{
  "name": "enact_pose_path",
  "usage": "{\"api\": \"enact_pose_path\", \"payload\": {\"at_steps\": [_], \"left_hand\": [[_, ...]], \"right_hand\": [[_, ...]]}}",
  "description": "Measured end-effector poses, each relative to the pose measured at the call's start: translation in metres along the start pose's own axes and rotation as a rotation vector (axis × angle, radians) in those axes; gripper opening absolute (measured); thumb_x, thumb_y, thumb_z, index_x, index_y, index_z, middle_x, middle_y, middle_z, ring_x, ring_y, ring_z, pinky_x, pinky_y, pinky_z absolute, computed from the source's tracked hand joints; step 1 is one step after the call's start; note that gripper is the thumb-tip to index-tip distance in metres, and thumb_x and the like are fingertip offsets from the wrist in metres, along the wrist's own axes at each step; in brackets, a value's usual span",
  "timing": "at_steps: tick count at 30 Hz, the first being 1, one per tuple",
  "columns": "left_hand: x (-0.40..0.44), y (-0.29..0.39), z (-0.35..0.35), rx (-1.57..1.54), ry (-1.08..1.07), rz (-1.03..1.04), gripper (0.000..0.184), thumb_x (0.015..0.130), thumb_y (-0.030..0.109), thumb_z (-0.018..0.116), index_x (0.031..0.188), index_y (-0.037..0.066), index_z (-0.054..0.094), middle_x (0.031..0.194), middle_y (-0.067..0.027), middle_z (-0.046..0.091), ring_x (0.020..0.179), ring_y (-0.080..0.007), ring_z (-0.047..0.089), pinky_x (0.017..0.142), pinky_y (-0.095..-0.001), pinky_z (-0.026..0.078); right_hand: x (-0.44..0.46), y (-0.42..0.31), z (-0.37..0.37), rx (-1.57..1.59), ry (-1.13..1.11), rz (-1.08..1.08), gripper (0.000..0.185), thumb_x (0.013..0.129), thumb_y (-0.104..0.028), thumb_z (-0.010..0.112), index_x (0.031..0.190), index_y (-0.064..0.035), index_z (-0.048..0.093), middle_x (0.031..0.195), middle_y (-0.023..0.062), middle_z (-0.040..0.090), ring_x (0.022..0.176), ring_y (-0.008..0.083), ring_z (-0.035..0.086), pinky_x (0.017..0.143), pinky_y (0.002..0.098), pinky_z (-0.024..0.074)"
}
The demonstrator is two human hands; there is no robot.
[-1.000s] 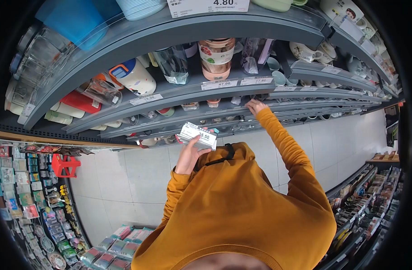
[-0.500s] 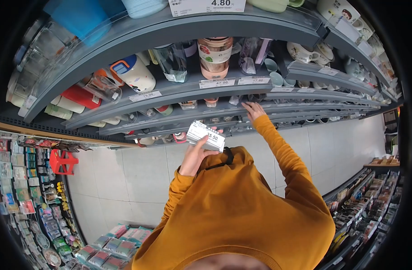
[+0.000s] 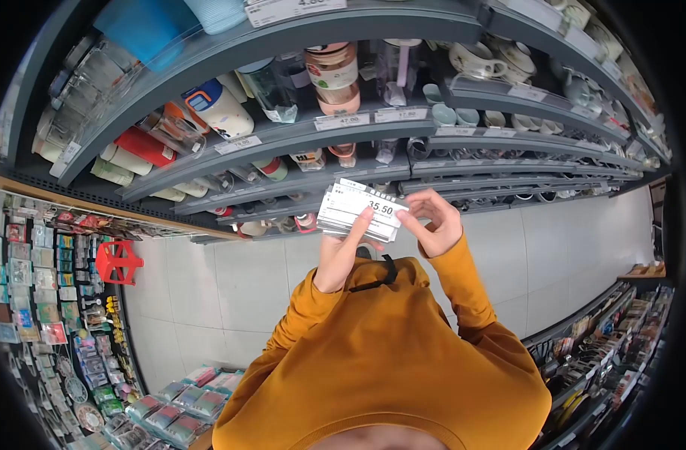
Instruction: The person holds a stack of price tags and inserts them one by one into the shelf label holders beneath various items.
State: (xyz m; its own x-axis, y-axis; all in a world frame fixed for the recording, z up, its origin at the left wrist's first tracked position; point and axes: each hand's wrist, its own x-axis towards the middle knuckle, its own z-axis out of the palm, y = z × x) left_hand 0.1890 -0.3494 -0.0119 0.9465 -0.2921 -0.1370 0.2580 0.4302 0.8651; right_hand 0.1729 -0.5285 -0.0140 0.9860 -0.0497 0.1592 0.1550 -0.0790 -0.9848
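A stack of white price tags (image 3: 350,214) is in my left hand (image 3: 338,259), the thumb pressed across its face and the fingers mostly hidden beneath. The top tag reads 35.50. At the right edge of the stack is my right hand (image 3: 442,226), its fingers bent and its thumb and forefinger closed on the corner of the tags. Beyond both hands rises a grey shelf unit with a price label strip (image 3: 343,122) under a pink-lidded bottle (image 3: 333,79).
Blue cups (image 3: 454,115), teapots (image 3: 476,61) and several bottles fill the curved shelves ahead. A red stool (image 3: 119,262) stands on the tiled floor (image 3: 245,281) at left. Packaged goods (image 3: 178,412) lie behind on the left, and a kitchenware rack (image 3: 605,360) is at right.
My right hand has come back from the shelf edge to the tag stack. My left hand with the tags has moved slightly right and up, and the view has shifted.
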Motion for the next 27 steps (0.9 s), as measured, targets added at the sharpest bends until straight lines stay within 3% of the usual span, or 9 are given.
{"api": "enact_pose_path", "payload": {"at_steps": [12,21,23,27], "left_hand": [[-0.07,-0.018,0.076,0.017,0.037,-0.014,0.02,0.094,0.015,0.06,0.106,-0.001,0.062,0.089,-0.0078,0.067,0.073,-0.0126,0.065,0.05,-0.0251,0.05],[-0.117,-0.017,0.099,-0.088,-0.089,0.016,0.028,0.096,0.014,0.055,0.119,-0.003,0.055,0.107,-0.0123,0.064,0.087,-0.0195,0.066,0.065,-0.0321,0.058],[-0.122,-0.018,0.101,-0.096,-0.082,0.0,0.029,0.096,0.013,0.054,0.12,-0.003,0.053,0.107,-0.0126,0.064,0.087,-0.0202,0.066,0.065,-0.0328,0.059],[-0.127,-0.012,0.101,-0.066,-0.058,-0.003,0.029,0.096,0.012,0.053,0.121,-0.003,0.053,0.108,-0.0129,0.064,0.089,-0.0208,0.066,0.066,-0.0332,0.059]], "right_hand": [[-0.079,-0.032,-0.04,0.029,0.201,-0.071,0.012,0.085,-0.006,0.068,0.084,0.0,0.057,0.075,0.0038,0.064,0.071,0.0085,0.061,0.068,0.0224,0.047],[-0.112,-0.058,-0.055,-0.052,0.198,-0.161,0.008,0.085,-0.002,0.065,0.088,0.0019,0.059,0.077,0.0034,0.061,0.072,0.0084,0.058,0.068,0.0218,0.0467],[-0.117,-0.057,-0.059,-0.06,0.163,-0.202,0.007,0.086,0.001,0.064,0.089,0.0025,0.058,0.085,0.0037,0.062,0.079,0.0091,0.061,0.068,0.0204,0.0471],[-0.119,-0.06,-0.058,-0.071,0.128,-0.207,0.008,0.085,0.0,0.066,0.088,0.0029,0.058,0.083,0.0034,0.06,0.077,0.0086,0.059,0.071,0.0215,0.0473]]}}
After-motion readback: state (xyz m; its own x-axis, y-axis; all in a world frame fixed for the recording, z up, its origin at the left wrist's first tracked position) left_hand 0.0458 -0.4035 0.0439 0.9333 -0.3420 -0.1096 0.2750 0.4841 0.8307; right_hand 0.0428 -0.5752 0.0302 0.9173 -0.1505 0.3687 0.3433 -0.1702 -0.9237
